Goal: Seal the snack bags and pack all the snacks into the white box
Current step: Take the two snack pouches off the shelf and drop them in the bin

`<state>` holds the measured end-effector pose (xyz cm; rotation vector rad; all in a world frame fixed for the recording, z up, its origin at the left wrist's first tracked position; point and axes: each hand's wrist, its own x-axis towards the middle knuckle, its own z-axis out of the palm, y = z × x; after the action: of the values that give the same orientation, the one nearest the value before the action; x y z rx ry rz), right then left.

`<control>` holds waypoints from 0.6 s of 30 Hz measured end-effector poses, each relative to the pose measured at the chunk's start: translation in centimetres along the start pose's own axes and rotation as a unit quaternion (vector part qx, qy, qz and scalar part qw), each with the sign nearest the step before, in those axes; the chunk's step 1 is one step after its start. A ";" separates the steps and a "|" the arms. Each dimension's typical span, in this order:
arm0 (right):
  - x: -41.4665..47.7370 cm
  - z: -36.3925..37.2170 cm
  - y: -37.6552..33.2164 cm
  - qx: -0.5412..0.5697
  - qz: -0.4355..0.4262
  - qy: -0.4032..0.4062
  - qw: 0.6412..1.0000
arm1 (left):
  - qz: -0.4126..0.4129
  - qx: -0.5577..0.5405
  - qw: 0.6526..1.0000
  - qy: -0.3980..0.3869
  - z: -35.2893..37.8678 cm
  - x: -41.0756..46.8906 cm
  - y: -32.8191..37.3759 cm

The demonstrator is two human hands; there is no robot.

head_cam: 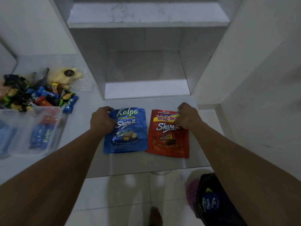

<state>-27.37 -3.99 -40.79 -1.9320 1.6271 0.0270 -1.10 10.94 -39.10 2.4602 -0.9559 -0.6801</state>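
Two snack bags lie flat side by side on the white counter [130, 165]. On the left is the blue Kalpa bag [126, 136]; my left hand [101, 121] grips its upper left corner. To its right lies the red beng-beng bag [167, 139], and my right hand [187, 118] grips its upper right corner. A white box [9, 139] with translucent walls stands at the left edge and holds several small blue and red snack packs. Behind it lies a pile of loose wrapped snacks [37, 95] and a clear bag of pale crackers [66, 77].
A white shelf recess [146, 70] opens straight behind the two bags, with white walls on both sides. Below the counter's front edge is tiled floor [122, 193]. A bin [210, 201] with a black liner and a blue wrapper inside stands at the lower right.
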 end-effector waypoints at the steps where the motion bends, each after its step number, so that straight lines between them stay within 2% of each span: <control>1: 0.0 -0.2 0.0 -0.015 -0.001 0.007 1.000 | 0.002 -0.003 1.000 -0.015 -0.3 -0.1 0.2; 5: -0.6 -0.5 0.2 -0.041 -0.029 0.018 0.999 | 0.032 -0.006 0.999 -0.025 -1.3 -0.4 1.2; 10: -2.6 -1.6 0.2 0.021 -0.093 0.023 0.995 | 0.065 -0.043 0.997 -0.028 -3.2 -1.0 2.2; 13: -4.6 -3.9 -0.3 0.059 -0.130 0.000 0.990 | 0.104 -0.054 0.993 -0.030 -5.1 -1.7 3.4; 18: -9.7 -9.1 -2.2 0.088 -0.117 0.025 0.989 | 0.193 -0.099 0.974 -0.057 -9.4 -3.8 7.0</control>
<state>-30.97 0.62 -28.71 -1.9854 1.3729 -0.2526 -1.70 10.76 -26.83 2.0009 -1.2973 -0.7441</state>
